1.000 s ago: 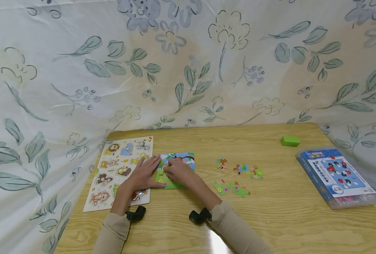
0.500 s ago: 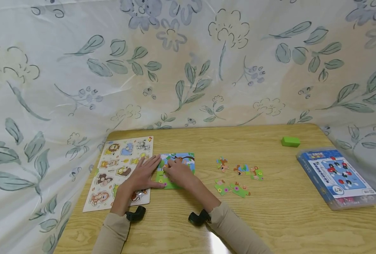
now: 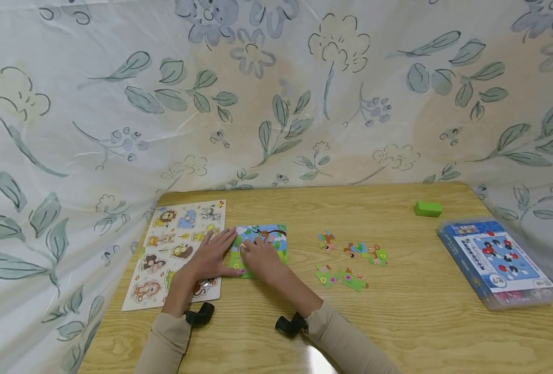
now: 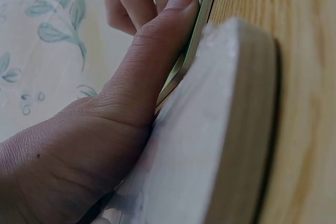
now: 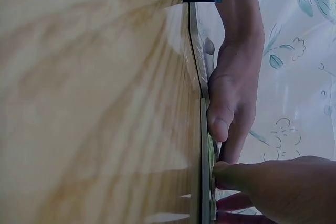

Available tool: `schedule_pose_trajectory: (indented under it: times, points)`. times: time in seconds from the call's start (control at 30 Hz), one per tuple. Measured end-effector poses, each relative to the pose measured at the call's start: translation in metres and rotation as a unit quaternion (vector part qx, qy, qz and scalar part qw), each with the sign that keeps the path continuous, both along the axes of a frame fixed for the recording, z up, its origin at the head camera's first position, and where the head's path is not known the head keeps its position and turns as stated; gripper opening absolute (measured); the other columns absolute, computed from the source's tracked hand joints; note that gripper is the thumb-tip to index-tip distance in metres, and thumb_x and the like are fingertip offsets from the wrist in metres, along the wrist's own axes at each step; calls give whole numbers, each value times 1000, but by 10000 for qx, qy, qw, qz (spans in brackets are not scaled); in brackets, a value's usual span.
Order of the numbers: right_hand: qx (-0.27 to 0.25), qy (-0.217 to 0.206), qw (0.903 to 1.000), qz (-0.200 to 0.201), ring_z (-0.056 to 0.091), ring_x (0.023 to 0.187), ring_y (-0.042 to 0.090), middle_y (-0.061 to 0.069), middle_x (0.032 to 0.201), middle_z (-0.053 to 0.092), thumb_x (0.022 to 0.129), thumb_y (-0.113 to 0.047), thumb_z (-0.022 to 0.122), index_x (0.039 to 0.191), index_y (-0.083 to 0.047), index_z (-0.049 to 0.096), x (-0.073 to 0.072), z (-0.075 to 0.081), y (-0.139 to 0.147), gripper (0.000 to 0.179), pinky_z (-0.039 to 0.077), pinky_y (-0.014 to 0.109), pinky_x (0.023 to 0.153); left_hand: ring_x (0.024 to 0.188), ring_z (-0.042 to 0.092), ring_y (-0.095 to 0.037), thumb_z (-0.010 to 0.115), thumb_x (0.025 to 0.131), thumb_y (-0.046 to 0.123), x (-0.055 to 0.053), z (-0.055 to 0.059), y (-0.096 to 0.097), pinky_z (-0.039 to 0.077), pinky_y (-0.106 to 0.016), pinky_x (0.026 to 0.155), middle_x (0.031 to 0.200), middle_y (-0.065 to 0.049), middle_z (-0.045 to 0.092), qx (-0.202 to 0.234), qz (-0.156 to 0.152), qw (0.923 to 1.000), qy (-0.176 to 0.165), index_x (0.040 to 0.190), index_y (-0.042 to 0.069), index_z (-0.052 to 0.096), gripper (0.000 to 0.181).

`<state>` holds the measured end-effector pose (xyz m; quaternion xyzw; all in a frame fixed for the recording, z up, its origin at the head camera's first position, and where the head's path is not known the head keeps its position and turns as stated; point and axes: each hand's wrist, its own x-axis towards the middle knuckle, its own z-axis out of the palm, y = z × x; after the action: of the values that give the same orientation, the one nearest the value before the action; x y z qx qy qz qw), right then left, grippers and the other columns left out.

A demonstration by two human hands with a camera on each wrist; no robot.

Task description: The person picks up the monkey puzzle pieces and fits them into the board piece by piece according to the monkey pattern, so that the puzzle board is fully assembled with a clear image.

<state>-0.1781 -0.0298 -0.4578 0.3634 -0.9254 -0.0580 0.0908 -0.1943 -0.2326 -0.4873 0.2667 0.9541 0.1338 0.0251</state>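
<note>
In the head view, my left hand (image 3: 211,257) lies spread across the inner edge of an animal board and the left edge of a jigsaw puzzle (image 3: 276,234) with a green and blue picture. Its thumb rests along the puzzle's near left corner, as the left wrist view also shows. Over the puzzle's left middle, my right hand (image 3: 264,262) has its fingers bent down and pinches a puzzle piece, mostly hidden under the fingertips. From the right wrist view, the right thumb (image 5: 236,176) touches the puzzle's surface close to the left thumb (image 5: 220,119).
Several loose puzzle pieces (image 3: 351,249) lie right of the puzzle. The white animal board (image 3: 157,280) is at left. A green block (image 3: 428,209) stands at the back right, above a boxed set (image 3: 496,259) in clear plastic. A floral cloth (image 3: 276,104) hangs behind the table.
My right hand has shifted slightly over the puzzle, its knuckles lower and its fingertips near the left middle, uncovering more of the upper picture. The left hand has stayed put.
</note>
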Motion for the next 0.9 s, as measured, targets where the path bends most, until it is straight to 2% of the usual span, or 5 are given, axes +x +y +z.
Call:
schedule_pose_trajectory:
  times: [0.33,0.57,0.67,0.77,0.9]
  points:
    - [-118,179,9998,36,61,97,13,-5,119,63,100,-36,54,123,-18,67,-1,0,2,32,56,21,72,151,21,-29,66,73,74,-2,0,-2,5,-60,121,163,-6,20,-33,31,9999,-148,156,13,22,112]
    - [-110,-79,9998,110,62,102,15,-2,121,64,101,-33,53,123,-20,67,-1,3,2,29,57,24,81,150,23,-31,67,74,71,-2,2,-3,7,-62,120,163,-7,23,68,-100,9999,-82,155,16,26,106]
    - [-266,-587,9977,219,62,111,19,1,126,63,102,-30,50,123,-19,66,-2,7,5,29,56,28,89,149,23,-32,67,75,71,-1,3,-3,8,-63,119,162,-8,23,56,-154,9999,-12,155,16,28,104]
    - [-638,-1706,9814,607,59,119,22,4,131,60,103,-27,49,125,-17,64,-8,14,17,28,53,32,96,149,23,-32,67,75,70,0,3,-3,8,-63,119,162,-9,22,57,-189,9998,14,155,16,28,104]
    - [-1278,-2996,9401,1005,54,128,27,11,138,56,102,-24,51,131,-10,60,-20,21,50,34,48,40,104,149,23,-33,66,76,70,1,3,-3,9,-64,119,162,-10,22,59,-218,9997,-5,155,15,28,103]
